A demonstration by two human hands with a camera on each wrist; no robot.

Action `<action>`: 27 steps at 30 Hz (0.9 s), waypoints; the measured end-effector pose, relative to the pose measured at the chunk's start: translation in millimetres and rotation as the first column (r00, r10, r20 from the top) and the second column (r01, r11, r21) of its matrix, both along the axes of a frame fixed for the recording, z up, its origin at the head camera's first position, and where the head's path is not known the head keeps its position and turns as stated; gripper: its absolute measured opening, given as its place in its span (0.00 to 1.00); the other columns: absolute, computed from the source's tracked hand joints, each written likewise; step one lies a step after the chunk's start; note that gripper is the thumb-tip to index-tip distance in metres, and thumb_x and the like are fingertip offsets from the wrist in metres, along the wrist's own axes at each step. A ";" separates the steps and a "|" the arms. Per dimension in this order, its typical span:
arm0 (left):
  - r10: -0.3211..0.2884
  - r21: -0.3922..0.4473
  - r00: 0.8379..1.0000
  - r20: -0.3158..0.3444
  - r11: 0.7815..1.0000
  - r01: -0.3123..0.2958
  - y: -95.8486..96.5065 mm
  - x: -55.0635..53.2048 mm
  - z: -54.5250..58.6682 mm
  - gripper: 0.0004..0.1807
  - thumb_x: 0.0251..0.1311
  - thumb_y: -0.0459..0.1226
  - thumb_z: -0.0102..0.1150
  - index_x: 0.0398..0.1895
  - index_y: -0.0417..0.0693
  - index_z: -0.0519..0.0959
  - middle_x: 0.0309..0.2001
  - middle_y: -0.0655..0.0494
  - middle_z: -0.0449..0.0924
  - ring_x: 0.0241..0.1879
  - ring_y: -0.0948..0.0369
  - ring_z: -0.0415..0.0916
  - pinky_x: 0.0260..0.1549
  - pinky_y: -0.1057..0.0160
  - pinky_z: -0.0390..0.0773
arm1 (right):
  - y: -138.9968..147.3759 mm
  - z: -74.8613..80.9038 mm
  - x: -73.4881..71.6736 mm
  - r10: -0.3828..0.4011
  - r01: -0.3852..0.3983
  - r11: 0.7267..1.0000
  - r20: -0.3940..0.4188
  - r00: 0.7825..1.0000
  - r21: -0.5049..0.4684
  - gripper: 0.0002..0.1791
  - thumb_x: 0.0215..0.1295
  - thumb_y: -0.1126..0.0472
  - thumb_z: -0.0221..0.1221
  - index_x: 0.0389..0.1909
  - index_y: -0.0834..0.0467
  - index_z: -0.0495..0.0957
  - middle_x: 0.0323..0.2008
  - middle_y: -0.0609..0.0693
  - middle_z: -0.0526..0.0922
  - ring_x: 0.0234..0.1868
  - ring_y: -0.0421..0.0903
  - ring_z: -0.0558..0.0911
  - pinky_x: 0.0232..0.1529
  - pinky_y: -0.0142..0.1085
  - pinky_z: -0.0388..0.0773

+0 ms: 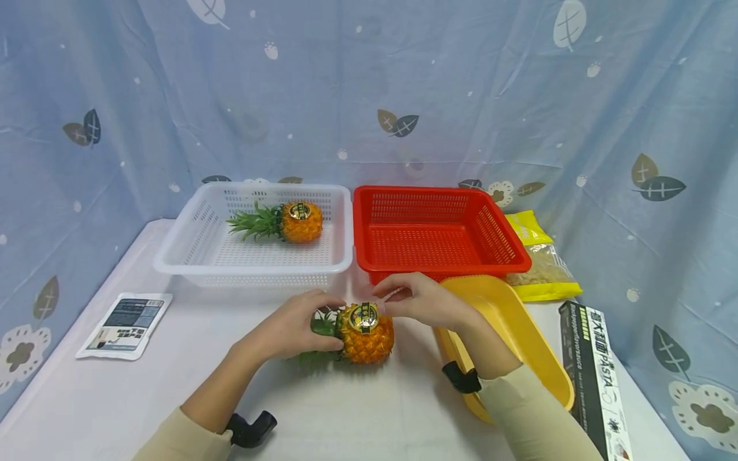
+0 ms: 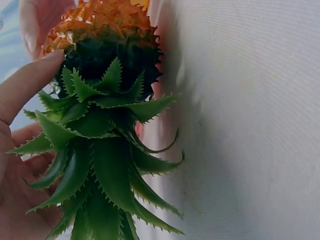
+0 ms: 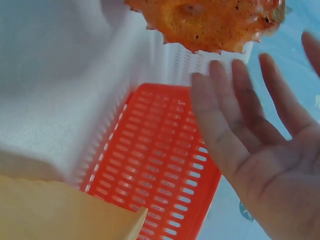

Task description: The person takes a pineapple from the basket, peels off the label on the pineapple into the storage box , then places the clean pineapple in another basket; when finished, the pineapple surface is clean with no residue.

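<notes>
A small orange pineapple (image 1: 373,346) with a dark round label lies on the white table, its green crown toward the left. My left hand (image 1: 296,326) grips it where crown meets fruit. In the left wrist view the thumb lies against the pineapple (image 2: 100,30), and the other fingers pass behind the leaves (image 2: 107,160). My right hand (image 1: 429,301) is beside the fruit's right end, near the label. The right wrist view shows that right hand (image 3: 272,155) with fingers spread, just apart from the pineapple's base (image 3: 200,25), holding nothing.
Behind stand a white basket (image 1: 254,280) with another pineapple (image 1: 302,224) in it and a red basket (image 1: 441,264). A yellow tray (image 1: 513,320) sits under the right forearm. Farther right are a yellow bag (image 1: 542,266) and a pasta box (image 1: 594,371). A white pouch (image 1: 125,325) lies left.
</notes>
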State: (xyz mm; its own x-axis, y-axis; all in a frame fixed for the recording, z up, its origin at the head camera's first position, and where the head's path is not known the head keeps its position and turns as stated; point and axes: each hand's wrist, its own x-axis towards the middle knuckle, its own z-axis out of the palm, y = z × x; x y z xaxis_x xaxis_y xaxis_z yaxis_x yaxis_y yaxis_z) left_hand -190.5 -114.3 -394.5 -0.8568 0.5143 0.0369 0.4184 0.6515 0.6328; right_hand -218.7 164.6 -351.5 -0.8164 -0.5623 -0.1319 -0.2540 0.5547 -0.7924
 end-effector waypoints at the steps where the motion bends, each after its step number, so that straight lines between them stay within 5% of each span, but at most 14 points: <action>1: 0.001 0.002 1.000 -0.004 1.000 -0.001 0.0 0.1 -0.2 0.35 0.51 0.50 0.78 0.62 0.50 0.80 0.54 0.56 0.82 0.56 0.54 0.79 0.58 0.47 0.79 | -1.8 0.7 0.2 -0.017 0.017 1.000 -0.011 1.000 -0.008 0.17 0.68 0.54 0.67 0.55 0.55 0.85 0.51 0.49 0.87 0.51 0.49 0.83 0.53 0.41 0.84; 7: 0.010 0.006 1.000 -0.017 1.000 -0.010 -0.4 1.3 -1.2 0.31 0.50 0.49 0.79 0.57 0.51 0.82 0.53 0.56 0.82 0.54 0.54 0.79 0.57 0.47 0.79 | -11.7 1.4 1.2 -0.058 0.058 0.998 0.004 0.998 -0.019 0.14 0.69 0.55 0.66 0.51 0.56 0.86 0.44 0.49 0.87 0.39 0.49 0.83 0.41 0.40 0.85; 14: 0.021 0.005 1.000 -0.007 1.000 -0.021 1.2 3.5 -0.6 0.30 0.51 0.48 0.79 0.58 0.52 0.82 0.58 0.54 0.81 0.59 0.50 0.78 0.62 0.43 0.77 | -18.6 0.5 -1.2 -0.052 0.052 0.998 -0.012 0.999 0.025 0.12 0.68 0.56 0.66 0.48 0.56 0.88 0.40 0.47 0.88 0.33 0.46 0.82 0.39 0.42 0.84; 27: -0.001 -0.004 0.999 -0.051 1.000 0.001 1.8 3.0 0.0 0.30 0.51 0.48 0.79 0.58 0.50 0.83 0.55 0.53 0.82 0.57 0.52 0.79 0.60 0.45 0.78 | -23.9 1.7 -1.2 -0.043 0.044 0.999 -0.022 0.999 0.013 0.03 0.65 0.63 0.68 0.38 0.56 0.85 0.36 0.48 0.84 0.38 0.46 0.79 0.41 0.35 0.81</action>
